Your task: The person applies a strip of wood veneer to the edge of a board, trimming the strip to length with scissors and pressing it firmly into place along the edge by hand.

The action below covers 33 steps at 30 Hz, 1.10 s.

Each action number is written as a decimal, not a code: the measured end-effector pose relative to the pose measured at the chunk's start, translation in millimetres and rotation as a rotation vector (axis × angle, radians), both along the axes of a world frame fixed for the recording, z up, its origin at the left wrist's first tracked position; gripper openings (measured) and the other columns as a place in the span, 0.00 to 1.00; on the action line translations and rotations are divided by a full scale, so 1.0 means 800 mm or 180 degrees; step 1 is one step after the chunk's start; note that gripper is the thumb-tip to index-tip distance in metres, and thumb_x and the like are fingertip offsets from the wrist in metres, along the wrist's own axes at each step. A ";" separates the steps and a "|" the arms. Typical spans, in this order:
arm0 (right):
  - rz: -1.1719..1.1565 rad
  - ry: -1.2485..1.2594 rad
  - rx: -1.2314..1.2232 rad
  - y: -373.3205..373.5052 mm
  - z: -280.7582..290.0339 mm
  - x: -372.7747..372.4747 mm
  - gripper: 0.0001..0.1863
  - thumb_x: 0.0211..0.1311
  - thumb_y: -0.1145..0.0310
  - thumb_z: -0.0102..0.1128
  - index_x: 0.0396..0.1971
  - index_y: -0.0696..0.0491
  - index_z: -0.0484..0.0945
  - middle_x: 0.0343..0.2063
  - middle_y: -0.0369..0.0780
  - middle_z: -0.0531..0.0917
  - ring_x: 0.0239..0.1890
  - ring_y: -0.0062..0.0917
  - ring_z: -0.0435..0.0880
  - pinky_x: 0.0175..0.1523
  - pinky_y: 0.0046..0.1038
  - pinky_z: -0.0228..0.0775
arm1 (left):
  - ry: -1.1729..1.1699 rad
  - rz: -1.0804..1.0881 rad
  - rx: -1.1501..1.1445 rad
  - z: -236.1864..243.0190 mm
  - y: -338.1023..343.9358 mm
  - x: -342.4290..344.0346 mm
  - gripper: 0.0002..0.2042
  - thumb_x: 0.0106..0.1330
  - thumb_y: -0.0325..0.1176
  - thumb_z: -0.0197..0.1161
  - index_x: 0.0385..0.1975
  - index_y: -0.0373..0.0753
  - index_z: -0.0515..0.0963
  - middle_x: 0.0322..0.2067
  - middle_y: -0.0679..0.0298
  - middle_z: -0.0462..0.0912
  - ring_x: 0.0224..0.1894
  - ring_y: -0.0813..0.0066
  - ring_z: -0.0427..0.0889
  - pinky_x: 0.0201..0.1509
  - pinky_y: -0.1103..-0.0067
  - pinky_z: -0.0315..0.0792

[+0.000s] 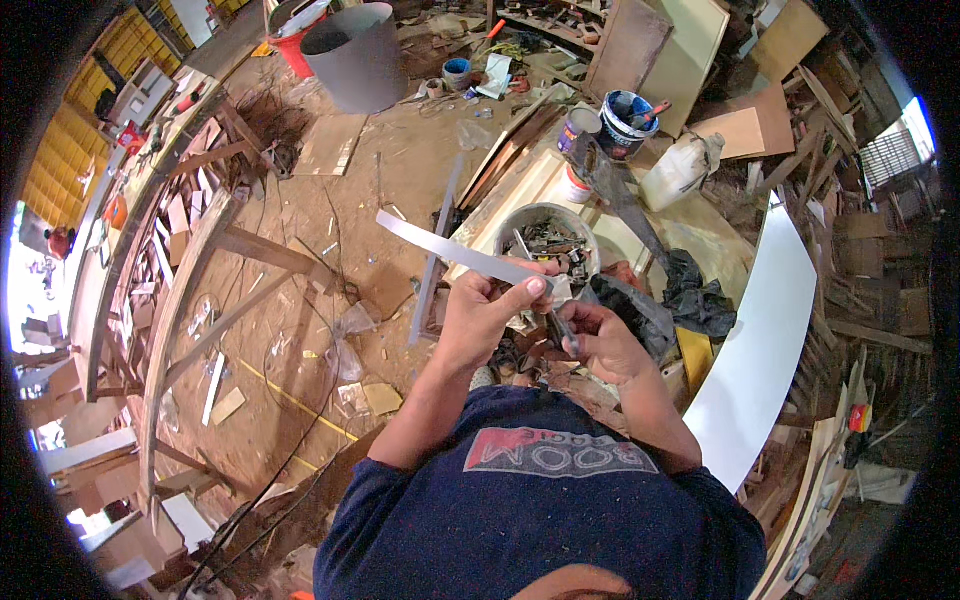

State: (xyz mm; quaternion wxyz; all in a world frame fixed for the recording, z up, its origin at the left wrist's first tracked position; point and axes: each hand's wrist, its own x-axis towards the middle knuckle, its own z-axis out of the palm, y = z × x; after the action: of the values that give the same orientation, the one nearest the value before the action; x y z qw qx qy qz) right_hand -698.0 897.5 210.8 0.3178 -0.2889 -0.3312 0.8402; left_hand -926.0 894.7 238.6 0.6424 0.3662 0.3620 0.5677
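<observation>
My left hand (482, 312) is closed around one end of a long, thin pale strip (430, 240), its thumb pressed flat on it. The strip's free end reaches out to the far left, over the floor. Close by on the right, my right hand (608, 345) is closed on a small, slim dark object (562, 332) just below the strip's held end. Its kind is mostly hidden by the fingers. Just beyond both hands stands a round bucket (504, 232) full of small metal pieces. Black plastic sheeting (697, 300) lies right of the bucket.
A long white panel (757, 360) leans at my right. Ahead are paint buckets (628, 128), a white jug (680, 175) and leaning boards (690, 60). A large grey tub (355, 60) stands farther off. Wooden frames (175, 345) and a cable (270, 340) lie at the left.
</observation>
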 end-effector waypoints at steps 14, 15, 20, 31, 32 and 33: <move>0.0185 -0.0590 0.0974 -0.031 0.003 -0.049 0.22 0.54 0.70 0.83 0.45 0.55 0.81 0.44 0.34 0.83 0.45 0.19 0.83 0.50 0.26 0.79 | -0.0520 0.1396 -0.0366 0.012 -0.050 -0.016 0.15 0.72 0.34 0.72 0.49 0.27 0.83 0.41 0.54 0.89 0.41 0.66 0.90 0.49 0.69 0.86; 0.0290 -0.0571 0.0907 -0.033 0.002 -0.052 0.22 0.55 0.68 0.83 0.45 0.55 0.80 0.43 0.34 0.83 0.46 0.18 0.83 0.50 0.26 0.79 | -0.0435 0.1386 -0.0356 0.012 -0.051 -0.017 0.14 0.72 0.34 0.73 0.47 0.28 0.84 0.39 0.55 0.89 0.39 0.68 0.89 0.48 0.70 0.86; 0.0425 -0.0831 0.1097 -0.035 0.005 -0.059 0.18 0.61 0.66 0.79 0.45 0.54 0.79 0.40 0.33 0.83 0.43 0.17 0.81 0.49 0.24 0.77 | -0.0427 0.1407 -0.0417 0.010 -0.057 -0.010 0.11 0.71 0.33 0.73 0.42 0.29 0.86 0.36 0.59 0.89 0.36 0.72 0.87 0.43 0.74 0.84; 0.0486 -0.0901 0.1731 -0.029 0.005 -0.062 0.25 0.65 0.47 0.76 0.40 0.54 0.80 0.40 0.33 0.80 0.43 0.18 0.77 0.51 0.24 0.69 | -0.0727 0.1339 -0.0577 0.020 -0.064 -0.010 0.11 0.69 0.32 0.75 0.42 0.30 0.86 0.35 0.60 0.88 0.36 0.74 0.86 0.43 0.76 0.81; 0.0488 -0.0898 0.1732 -0.029 0.004 -0.062 0.25 0.65 0.47 0.76 0.40 0.54 0.80 0.40 0.33 0.80 0.43 0.18 0.77 0.51 0.24 0.69 | -0.0726 0.1342 -0.0576 0.021 -0.064 -0.009 0.11 0.69 0.32 0.75 0.42 0.30 0.86 0.35 0.60 0.88 0.36 0.74 0.86 0.43 0.76 0.81; 0.0487 -0.0888 0.1787 -0.028 0.003 -0.062 0.26 0.65 0.45 0.75 0.40 0.54 0.80 0.40 0.32 0.80 0.43 0.18 0.77 0.50 0.24 0.69 | -0.0761 0.1335 -0.0619 0.022 -0.064 -0.008 0.11 0.70 0.32 0.75 0.42 0.30 0.86 0.35 0.60 0.88 0.36 0.74 0.85 0.43 0.76 0.81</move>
State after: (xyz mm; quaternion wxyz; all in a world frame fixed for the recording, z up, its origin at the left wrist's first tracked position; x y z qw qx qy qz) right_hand -748.0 875.3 213.3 0.2725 -0.2767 -0.6111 0.6897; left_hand -932.7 843.2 256.1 0.5810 0.1500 0.4044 0.6902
